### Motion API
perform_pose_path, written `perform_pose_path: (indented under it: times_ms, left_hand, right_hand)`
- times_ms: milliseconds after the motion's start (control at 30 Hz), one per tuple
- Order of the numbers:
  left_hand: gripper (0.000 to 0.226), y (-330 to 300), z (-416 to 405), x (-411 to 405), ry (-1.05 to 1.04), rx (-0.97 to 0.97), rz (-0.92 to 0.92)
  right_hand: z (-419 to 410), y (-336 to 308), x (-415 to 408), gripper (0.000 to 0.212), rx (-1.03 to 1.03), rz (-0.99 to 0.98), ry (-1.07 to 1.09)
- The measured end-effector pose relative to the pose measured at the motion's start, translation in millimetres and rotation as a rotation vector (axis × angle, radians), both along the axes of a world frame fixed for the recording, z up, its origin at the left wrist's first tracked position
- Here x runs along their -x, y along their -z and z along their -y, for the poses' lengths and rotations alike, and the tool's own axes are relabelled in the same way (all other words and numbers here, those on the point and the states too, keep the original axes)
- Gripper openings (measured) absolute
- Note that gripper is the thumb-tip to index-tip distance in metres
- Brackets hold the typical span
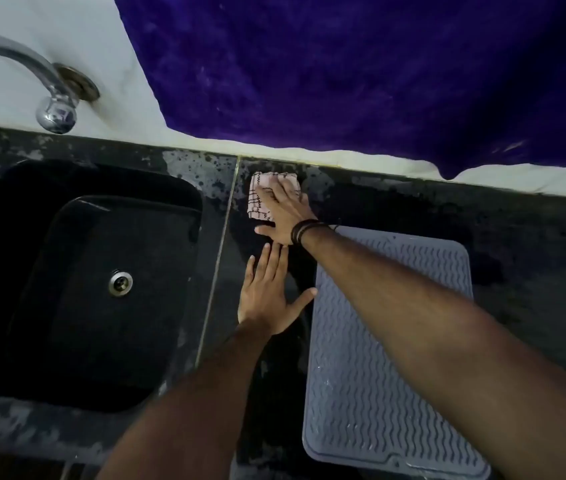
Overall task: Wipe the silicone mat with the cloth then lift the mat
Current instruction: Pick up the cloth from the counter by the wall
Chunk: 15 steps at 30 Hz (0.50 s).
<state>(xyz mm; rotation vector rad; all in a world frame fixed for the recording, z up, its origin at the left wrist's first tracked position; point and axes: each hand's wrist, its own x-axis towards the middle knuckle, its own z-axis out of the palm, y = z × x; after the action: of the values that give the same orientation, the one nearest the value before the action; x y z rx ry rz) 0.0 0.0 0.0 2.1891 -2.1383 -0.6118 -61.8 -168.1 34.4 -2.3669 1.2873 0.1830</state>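
The right hand [283, 216] lies flat on the folded cloth [260, 197] on the counter [395, 206] beyond the silicone mat [378, 375], grip not yet closed, left hand [267, 296] open beside the mat, so wiping looks unstarted; next, gather the cloth

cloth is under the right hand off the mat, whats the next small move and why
Probably close the right hand on the cloth and bring it onto the grey mat: the cloth lies on the counter beyond the mat's far corner, and white specks show on the mat.
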Motion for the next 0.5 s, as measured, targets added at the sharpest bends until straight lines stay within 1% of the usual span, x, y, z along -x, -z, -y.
perform_pose_path:
  times_ms: [67,100,200,233,300,367,467,500]
  left_hand:
    - [0.106,-1.1,0.9,0.6,-0.008,0.013,0.000]
    - [0.107,-0.7,1.0,0.6,-0.007,0.017,0.015]
    - [0.110,1.8,1.7,1.9,-0.004,0.027,0.011]
    - [0.111,1.9,2.0,1.7,-0.003,0.021,0.011]
    - [0.111,3.1,1.9,0.9,0.003,0.028,0.011]
    - [0.111,3.3,0.8,2.0,-0.001,0.032,-0.006]
    - [0.113,3.6,2.4,1.3,-0.004,0.022,-0.012]
    - [0.114,4.2,2.5,1.2,0.000,0.013,-0.009]
  right_hand:
    - [2.6,2.5,-0.6,0.087,0.080,-0.014,-0.009]
    - [3.2,5.2,1.3,0.081,0.141,-0.010,-0.010]
    - [7.8,4.2,3.9,0.051,0.357,0.029,-0.031]
    - [9.4,1.4,2.0,0.045,0.381,0.027,-0.040]
    - [13.1,-3.8,-1.0,0.044,0.343,0.051,-0.005]
    - [17.5,-10.9,2.0,0.043,0.252,0.193,0.124]
    - [23.6,-29.2,21.3,0.032,0.068,0.609,0.476]
    - [23.0,-35.7,32.1,0.028,-0.015,0.719,0.604]
